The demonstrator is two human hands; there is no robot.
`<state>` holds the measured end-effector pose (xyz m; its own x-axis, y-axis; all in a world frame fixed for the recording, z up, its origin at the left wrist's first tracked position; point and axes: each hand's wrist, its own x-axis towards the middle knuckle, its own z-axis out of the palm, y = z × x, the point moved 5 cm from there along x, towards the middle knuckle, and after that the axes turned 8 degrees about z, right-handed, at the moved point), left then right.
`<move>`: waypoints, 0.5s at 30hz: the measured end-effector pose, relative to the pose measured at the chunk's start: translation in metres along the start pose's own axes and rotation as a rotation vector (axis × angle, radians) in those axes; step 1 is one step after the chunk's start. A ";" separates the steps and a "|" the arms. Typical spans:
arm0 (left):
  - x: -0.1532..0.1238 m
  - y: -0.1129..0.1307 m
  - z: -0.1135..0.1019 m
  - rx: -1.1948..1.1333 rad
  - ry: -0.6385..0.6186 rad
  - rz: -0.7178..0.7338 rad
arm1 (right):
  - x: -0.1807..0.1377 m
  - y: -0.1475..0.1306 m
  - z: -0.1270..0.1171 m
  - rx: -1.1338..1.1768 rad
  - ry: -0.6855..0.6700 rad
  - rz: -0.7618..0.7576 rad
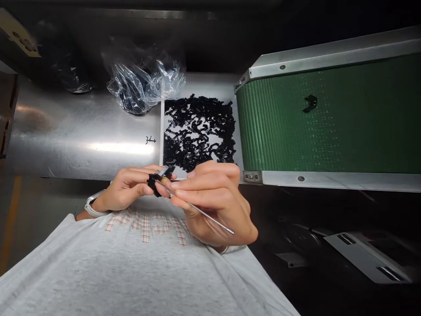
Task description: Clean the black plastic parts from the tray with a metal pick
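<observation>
My left hand (130,188) is closed in a pinch on a small black plastic part (155,182) held just in front of my chest. My right hand (213,202) is closed around a thin metal rod (204,215), whose tip meets the black part between my fingers. The rod's free end sticks out to the lower right. A white watch sits on my left wrist (93,206). Both hands touch at the fingertips, below the near edge of the steel table.
A pile of small black parts (199,131) lies on a white tray (162,131) on the steel table (82,140). A crumpled clear bag of black parts (141,85) lies behind. A green conveyor belt (329,118) carries one black part (310,103) at right.
</observation>
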<state>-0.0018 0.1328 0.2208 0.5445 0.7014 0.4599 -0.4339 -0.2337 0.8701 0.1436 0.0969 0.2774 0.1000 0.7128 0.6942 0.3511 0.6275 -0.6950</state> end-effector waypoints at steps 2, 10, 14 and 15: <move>0.000 -0.001 -0.001 0.007 0.010 -0.028 | 0.000 0.003 0.000 0.027 0.011 0.002; 0.000 -0.003 -0.001 -0.011 0.040 -0.054 | 0.003 0.002 0.004 0.108 -0.070 0.020; -0.002 -0.004 0.000 0.002 0.011 -0.052 | 0.001 0.004 0.002 0.105 0.010 0.008; -0.003 -0.004 0.000 0.003 0.007 -0.052 | 0.000 0.004 0.002 0.105 0.011 0.011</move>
<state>-0.0020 0.1316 0.2161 0.5612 0.7175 0.4126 -0.4028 -0.1987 0.8934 0.1430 0.1005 0.2741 0.1141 0.7165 0.6882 0.2508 0.6495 -0.7178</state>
